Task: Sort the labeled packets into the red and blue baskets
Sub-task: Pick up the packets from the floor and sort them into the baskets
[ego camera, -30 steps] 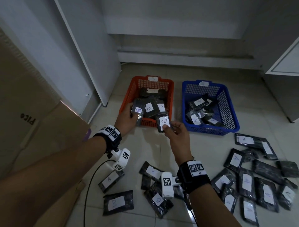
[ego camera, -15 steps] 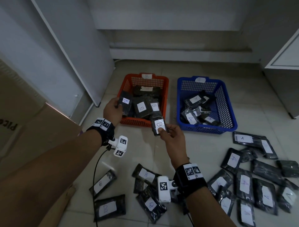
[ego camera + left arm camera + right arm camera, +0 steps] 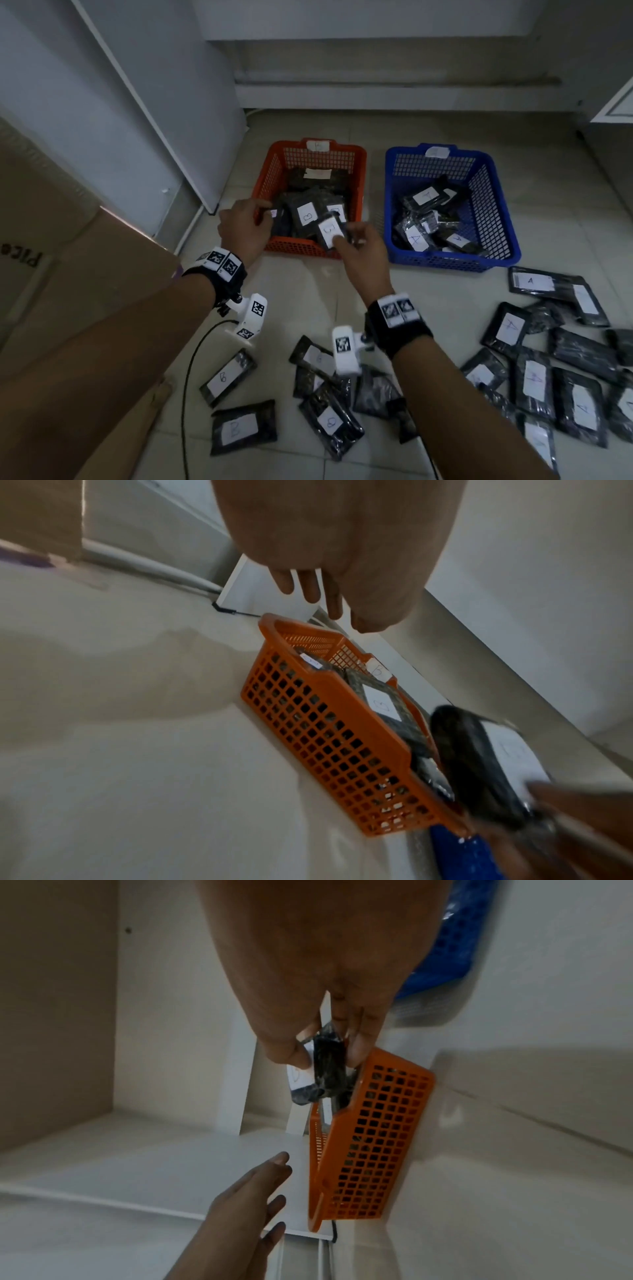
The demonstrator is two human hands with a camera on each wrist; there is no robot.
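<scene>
Packet [image 3: 329, 230] marked B, pinched at its near end between the thumb and fingers of the right hand [image 3: 361, 251], hangs above the near rim of the red basket [image 3: 291, 245]; the right-wrist view shows the same pinch [image 3: 327, 1053], label facing away from the basket wall. The left hand [image 3: 241, 228] is at the basket's near-left corner; both wrist views show its fingers [image 3: 310, 588] straight, slightly spread and holding nothing.

The red basket already holds packets marked B and carries a B tag [image 3: 378, 670] on its far wall; the blue basket [image 3: 507, 212] alongside holds packets marked A. The held packet therefore appears to belong in the red one.

To finish the drop well, the packet should likely be carried a little further over the rim before the pinch opens, so that it lands flat on the pile rather than catching on the near wall and sliding out onto the floor. Keeping the label upward would leave it readable. The empty left hand should stay clear of the fall.

Many packets remain on the floor: a group marked B [image 3: 236, 426] near the wrists and a larger group marked A [image 3: 532, 380] to the right, so the sorting looks well short of done.
</scene>
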